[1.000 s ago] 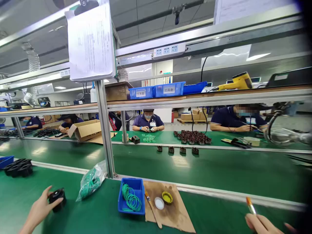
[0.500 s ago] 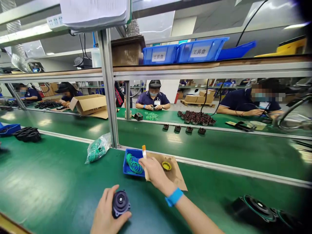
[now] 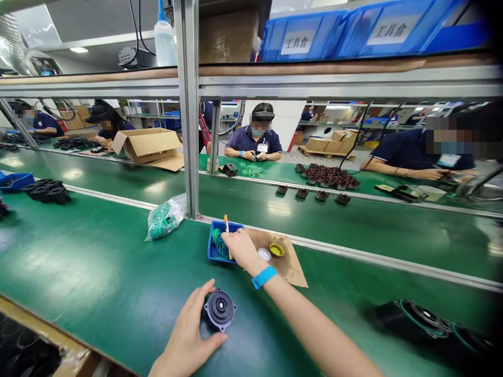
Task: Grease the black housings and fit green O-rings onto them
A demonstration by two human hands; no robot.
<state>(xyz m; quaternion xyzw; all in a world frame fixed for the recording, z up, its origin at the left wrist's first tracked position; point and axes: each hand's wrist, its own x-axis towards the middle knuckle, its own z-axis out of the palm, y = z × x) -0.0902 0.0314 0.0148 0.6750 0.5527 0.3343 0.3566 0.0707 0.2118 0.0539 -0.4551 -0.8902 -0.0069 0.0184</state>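
Curved around the left side of a round black part (image 3: 220, 310) is my left hand (image 3: 192, 327), its thumb and fingers apart. The part stands on the green table, round face up. My right hand (image 3: 241, 248) grips a thin brush (image 3: 226, 224) with an orange tip pointing up, over the right side of a small blue tray (image 3: 214, 255) of green rings (image 3: 220, 244). Right of that hand, a yellow cup (image 3: 276, 250) and a white round piece (image 3: 264, 254) sit on stained cardboard (image 3: 296, 265).
A bag of green rings (image 3: 163, 220) lies by the metal post (image 3: 190, 157). Black parts with green rings (image 3: 422, 318) stand at right, more black parts (image 3: 47, 191) at left. Beyond the rail, a person (image 3: 255, 136) works among dark red parts (image 3: 328, 175).
The view has tilted down and shifted. My right hand with the brush has moved slightly left over the tray, uncovering the white piece. My left hand's fingers have spread around the black part.
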